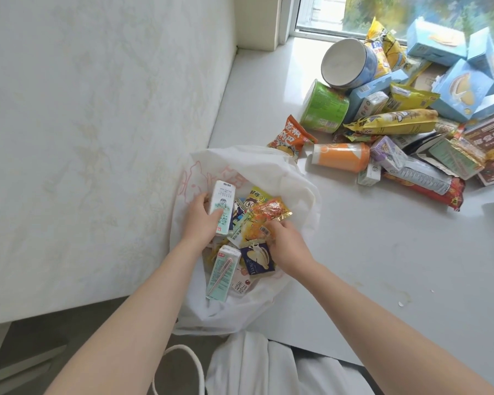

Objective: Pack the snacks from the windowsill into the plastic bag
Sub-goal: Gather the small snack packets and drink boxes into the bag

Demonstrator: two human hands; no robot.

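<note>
The plastic bag [271, 175] lay open on the near left end of the windowsill [368, 266], and both hands were over its mouth. The left hand [200, 220] gripped a small drink carton [221, 206] at the left side of the bag, fingers wrapped round its lower half, its long axis running from the near rim toward the far rim. The right hand [287, 243] sat at the bag's right side and pinched the edge of an orange-yellow packet [268, 213] that rested on the things already in the bag, among them a second carton [221, 275] and a dark blue packet [257, 259]. The heap of snacks [411, 109] not yet packed lay beyond the bag and to its right. An orange packet [290, 136] touched the bag's far right rim, and just right of it lay an orange can [340, 156] on its side, its long axis pointing away from the bag to the right. Both lay on the right hand's side of the bag, so the next reach seemed the right hand's, once it let go its packet. The left hand would have had to cross over the bag's mouth.
</note>
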